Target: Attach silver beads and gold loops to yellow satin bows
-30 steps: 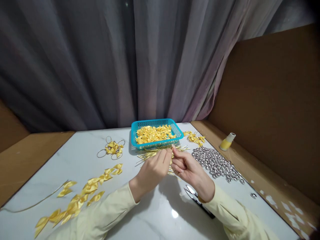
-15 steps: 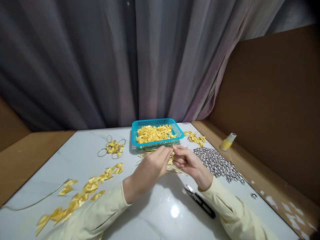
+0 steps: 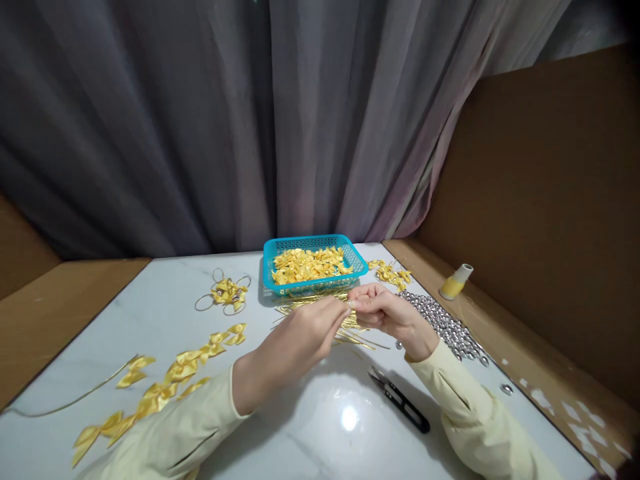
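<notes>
My left hand (image 3: 305,337) and my right hand (image 3: 387,317) meet over the middle of the table, fingertips pinched together. Whatever lies between the fingers is too small and hidden to make out. Beneath and behind them spreads a heap of thin gold wires (image 3: 300,307). A blue basket (image 3: 267,267) filled with yellow ribbon bows (image 3: 307,265) stands just past the hands. Black thread snips (image 3: 400,400) lie near my right forearm. To the right of my right hand is a pile of silver beads (image 3: 445,323).
A row of yellow bows (image 3: 155,397) runs along the left, with a long cord (image 3: 80,403) beside it. Bows with wire loops (image 3: 229,293) sit farther back. At right are more bows (image 3: 393,275), a yellow thread spool (image 3: 456,282) and a loose bead (image 3: 507,389).
My right hand has shifted slightly right and turned, its fingers still pinched against those of my left hand. My left hand has dropped a little lower. The things on the table stay put.
</notes>
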The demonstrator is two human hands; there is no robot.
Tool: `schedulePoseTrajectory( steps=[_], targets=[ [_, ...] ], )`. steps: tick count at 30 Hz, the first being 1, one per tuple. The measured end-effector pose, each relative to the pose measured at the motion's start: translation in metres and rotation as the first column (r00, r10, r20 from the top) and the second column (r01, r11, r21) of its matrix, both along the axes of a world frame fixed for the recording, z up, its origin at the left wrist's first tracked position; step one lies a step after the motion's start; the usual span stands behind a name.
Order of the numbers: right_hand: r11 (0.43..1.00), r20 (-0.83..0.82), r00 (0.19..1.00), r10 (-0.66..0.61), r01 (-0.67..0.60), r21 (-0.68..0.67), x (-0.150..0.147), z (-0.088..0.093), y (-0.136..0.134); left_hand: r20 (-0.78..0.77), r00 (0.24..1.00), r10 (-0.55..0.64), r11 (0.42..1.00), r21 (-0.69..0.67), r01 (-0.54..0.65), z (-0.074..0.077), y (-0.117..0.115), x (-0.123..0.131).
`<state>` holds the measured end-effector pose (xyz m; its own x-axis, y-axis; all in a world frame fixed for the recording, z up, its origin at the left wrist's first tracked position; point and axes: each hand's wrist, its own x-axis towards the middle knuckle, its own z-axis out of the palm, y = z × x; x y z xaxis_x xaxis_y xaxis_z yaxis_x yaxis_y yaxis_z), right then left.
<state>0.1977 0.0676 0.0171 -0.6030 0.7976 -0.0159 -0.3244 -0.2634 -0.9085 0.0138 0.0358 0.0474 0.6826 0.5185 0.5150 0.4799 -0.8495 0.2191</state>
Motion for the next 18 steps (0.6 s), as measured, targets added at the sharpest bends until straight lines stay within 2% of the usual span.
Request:
schedulePoseTrajectory(
  steps=[18],
  targets=[
    [1.0, -0.005, 1.0, -0.001, 0.001, 0.021, 0.0038, 0.0034, 0.0009, 0.068, 0.997, -0.035, 0.999, 0.007, 0.034, 0.0056, 0.0026, -0.0039]
  ],
)
